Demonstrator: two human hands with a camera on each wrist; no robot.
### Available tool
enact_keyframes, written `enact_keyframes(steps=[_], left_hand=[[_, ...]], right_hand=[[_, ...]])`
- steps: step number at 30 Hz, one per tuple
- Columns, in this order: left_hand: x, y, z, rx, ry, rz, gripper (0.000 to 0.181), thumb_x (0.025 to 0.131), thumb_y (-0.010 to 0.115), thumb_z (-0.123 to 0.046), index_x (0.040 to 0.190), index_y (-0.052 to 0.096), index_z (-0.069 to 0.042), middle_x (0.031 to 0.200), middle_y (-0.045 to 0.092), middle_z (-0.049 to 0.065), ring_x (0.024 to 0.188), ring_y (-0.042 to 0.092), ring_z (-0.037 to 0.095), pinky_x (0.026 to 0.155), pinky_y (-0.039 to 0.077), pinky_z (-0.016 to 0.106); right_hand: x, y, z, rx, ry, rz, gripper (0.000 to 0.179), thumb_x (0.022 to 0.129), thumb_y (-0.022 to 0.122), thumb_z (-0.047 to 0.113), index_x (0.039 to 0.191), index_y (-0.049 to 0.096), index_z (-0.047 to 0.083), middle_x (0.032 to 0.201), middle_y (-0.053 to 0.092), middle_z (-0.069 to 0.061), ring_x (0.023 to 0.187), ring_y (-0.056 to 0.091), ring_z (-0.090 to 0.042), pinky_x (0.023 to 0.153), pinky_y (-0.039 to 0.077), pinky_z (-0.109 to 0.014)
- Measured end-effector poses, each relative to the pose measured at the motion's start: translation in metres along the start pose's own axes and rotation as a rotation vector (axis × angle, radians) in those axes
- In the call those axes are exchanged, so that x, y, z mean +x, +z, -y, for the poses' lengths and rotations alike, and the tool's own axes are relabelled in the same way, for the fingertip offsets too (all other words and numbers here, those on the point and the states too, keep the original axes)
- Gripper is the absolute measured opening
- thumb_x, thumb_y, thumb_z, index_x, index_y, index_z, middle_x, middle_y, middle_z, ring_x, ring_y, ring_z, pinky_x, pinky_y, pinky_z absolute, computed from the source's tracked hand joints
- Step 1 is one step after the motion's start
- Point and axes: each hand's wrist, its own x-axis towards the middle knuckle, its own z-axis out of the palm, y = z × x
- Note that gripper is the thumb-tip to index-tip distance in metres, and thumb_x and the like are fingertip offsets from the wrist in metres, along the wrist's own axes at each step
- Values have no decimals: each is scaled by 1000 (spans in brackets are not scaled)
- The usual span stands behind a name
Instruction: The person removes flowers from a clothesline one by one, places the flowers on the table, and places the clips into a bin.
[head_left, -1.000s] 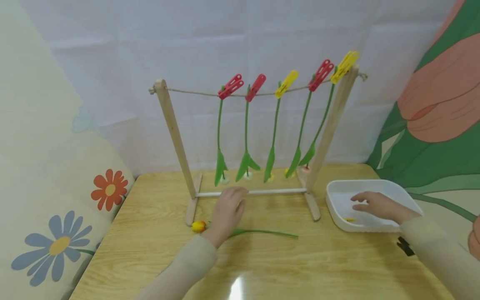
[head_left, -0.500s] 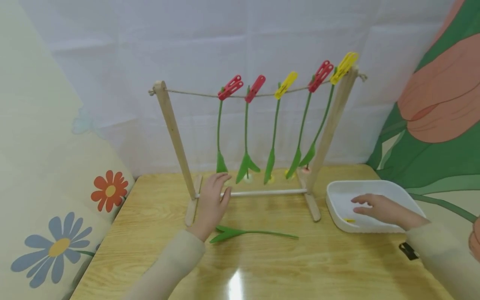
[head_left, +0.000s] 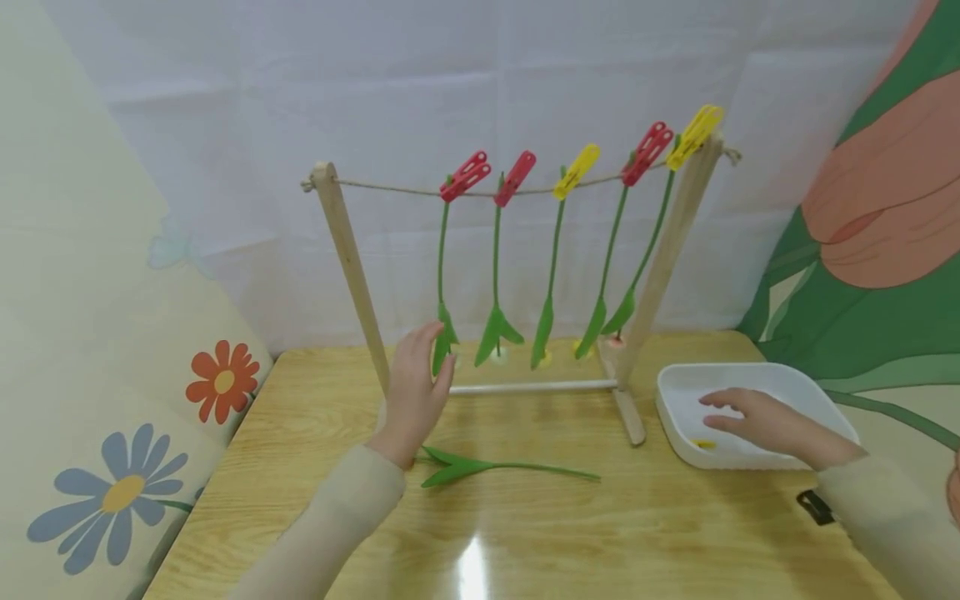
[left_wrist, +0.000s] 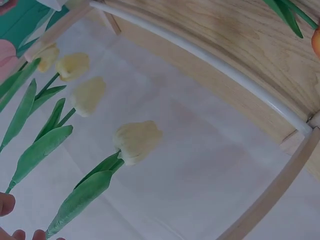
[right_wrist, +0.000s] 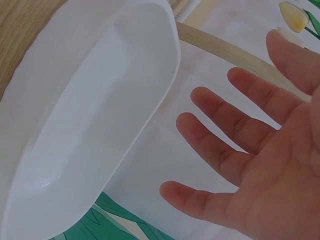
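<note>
My left hand (head_left: 411, 387) is raised at the leftmost hanging tulip (head_left: 443, 250), its fingers and thumb spread apart around the leaf. In the left wrist view, fingertips (left_wrist: 7, 204) show at the lower left edge, close to that tulip's leaves, and its pale blossom (left_wrist: 137, 142) points away. Another tulip (head_left: 510, 465) lies on the table below; its orange blossom (left_wrist: 316, 42) shows at the edge of the left wrist view. My right hand (head_left: 757, 417), fingers spread, hovers over a white basin (head_left: 821, 417). A small yellow piece (head_left: 703, 444) lies in the basin.
A wooden rack has a left post (head_left: 348, 258), a right post (head_left: 671, 250) and a white lower bar (head_left: 532, 387). Red (head_left: 465, 177) and yellow clothespins (head_left: 577, 171) hold several tulips upside down from its rope (head_left: 390, 187). A black object (head_left: 813, 507) lies beside my right sleeve.
My left hand has moved up and left from above the lying tulip to the leftmost hanging one. The right hand stays over the basin, almost still.
</note>
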Motion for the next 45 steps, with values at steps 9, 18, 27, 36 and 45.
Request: enact_keyframes(steps=[9,18,27,36,45], left_hand=[[12,-2,-3,-11,-15,4,40,88,66,3,124,49,11,123,55,26,117,50,41,105,39,48],[20,-2,-3,-34,-51,-20,43,88,65,2,126,47,12,125,53,27,119,48,42,107,37,47],[25,-5,-5,-46,-128,14,46,92,63,0,131,42,13,130,49,29,123,45,43,107,37,50],[35,-9,-10,-108,-248,56,51,96,59,-6,139,36,9,138,44,26,125,44,39,108,36,47],[50,-9,-16,-246,-319,64,55,96,58,-6,143,32,7,144,40,23,128,41,37,111,33,45]], right_hand=[[1,-3,15,-26,-28,-39,36,92,67,15,114,62,-13,110,64,-27,105,58,-47,86,48,-58],[4,-7,35,-73,-109,-162,31,91,68,12,114,64,-8,114,63,-27,108,56,-47,88,46,-60],[5,-15,59,-46,-129,-217,29,95,63,11,118,63,-6,117,62,-27,109,56,-47,87,47,-59],[8,-18,80,-36,-215,-359,24,94,63,7,113,65,-7,108,66,-23,101,60,-43,83,49,-57],[15,-24,92,-66,-351,-508,25,87,68,-2,111,66,-7,105,67,-22,95,62,-40,78,50,-54]])
